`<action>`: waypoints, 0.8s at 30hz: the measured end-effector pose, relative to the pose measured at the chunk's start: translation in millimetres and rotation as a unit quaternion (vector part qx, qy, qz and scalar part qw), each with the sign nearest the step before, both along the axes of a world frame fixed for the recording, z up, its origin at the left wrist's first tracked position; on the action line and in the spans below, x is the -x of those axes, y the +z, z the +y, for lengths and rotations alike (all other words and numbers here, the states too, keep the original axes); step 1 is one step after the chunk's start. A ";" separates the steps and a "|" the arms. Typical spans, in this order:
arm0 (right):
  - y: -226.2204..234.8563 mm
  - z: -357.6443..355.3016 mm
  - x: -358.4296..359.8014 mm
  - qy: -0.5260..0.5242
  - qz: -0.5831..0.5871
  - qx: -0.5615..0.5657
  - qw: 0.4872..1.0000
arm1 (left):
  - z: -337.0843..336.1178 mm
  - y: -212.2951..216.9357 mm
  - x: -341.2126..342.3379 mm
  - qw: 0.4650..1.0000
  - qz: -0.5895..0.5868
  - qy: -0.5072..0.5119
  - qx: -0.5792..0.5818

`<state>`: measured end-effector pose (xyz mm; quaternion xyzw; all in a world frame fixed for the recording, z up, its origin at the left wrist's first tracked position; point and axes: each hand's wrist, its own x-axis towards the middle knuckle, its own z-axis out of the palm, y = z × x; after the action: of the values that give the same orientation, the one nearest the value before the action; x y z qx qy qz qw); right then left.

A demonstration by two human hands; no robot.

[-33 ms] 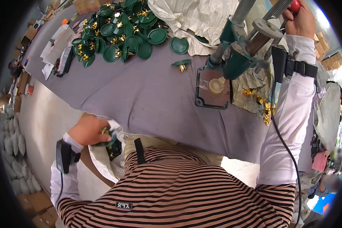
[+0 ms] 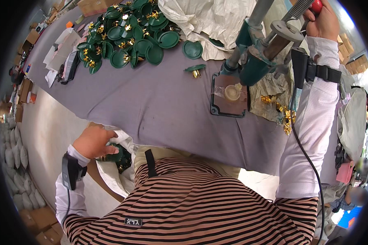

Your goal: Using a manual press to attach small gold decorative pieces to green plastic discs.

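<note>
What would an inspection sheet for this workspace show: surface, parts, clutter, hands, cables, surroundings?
Surface: creased grey cloth.
Job's things: heaped green discs with gold pieces; green press; more discs in the white bag.
Clutter: papers left of the heap; gold scraps beside the press.
Hands: left hand over the white bag, hold unclear; right hand closed on red knob.
Cables: black cable at right, another at left.
Surroundings: cardboard boxes, stacked sacks.

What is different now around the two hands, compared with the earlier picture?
The left hand has opened a little and appears to have let go of a green piece in the mouth of the white bag. The right hand stays on the red knob; the green press looks unchanged.
</note>
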<state>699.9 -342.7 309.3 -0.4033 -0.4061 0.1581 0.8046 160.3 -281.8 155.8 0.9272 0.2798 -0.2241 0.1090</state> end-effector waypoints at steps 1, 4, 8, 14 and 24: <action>-0.3 -0.2 0.5 -0.014 -0.002 0.005 1.000 | -3.7 8.1 -17.0 0.997 0.050 0.051 0.004; -5.4 -4.3 -11.4 0.032 -0.011 -0.008 0.999 | 3.8 -5.9 -95.4 0.988 -0.153 0.007 -0.016; -3.0 -1.0 -4.0 0.042 0.016 0.003 0.999 | 30.9 -62.9 -209.8 0.901 -0.375 -0.148 -0.161; -4.0 -1.4 -3.3 0.071 -0.011 0.000 0.997 | 56.1 -104.4 -258.2 0.924 -0.373 -0.045 -0.066; -4.3 -0.2 -6.2 0.078 -0.019 -0.003 0.997 | -50.3 -129.3 -307.2 0.817 -0.566 0.092 0.064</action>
<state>706.0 -343.0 305.0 -0.3708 -0.4517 0.2115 0.7834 467.5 -332.1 26.5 0.8516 0.2376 0.3333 0.3274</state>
